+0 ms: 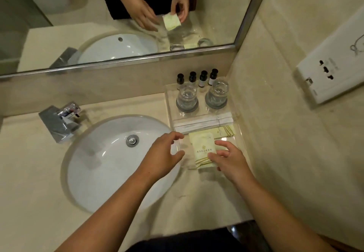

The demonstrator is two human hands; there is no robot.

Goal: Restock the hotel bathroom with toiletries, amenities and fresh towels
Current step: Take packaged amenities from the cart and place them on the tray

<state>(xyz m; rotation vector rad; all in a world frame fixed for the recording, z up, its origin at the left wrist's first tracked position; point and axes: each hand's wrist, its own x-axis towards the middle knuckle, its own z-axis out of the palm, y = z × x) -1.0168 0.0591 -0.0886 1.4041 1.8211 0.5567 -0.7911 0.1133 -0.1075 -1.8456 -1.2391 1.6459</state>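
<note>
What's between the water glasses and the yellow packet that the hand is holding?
Head view: two long white packets and a striped yellow packet, all lying in the clear tray.

White sink point(98, 163) in counter point(29, 163), chrome faucet point(61, 120) at left; mirror point(59, 25) above (socket plate point(331, 70) on right wall).
</note>
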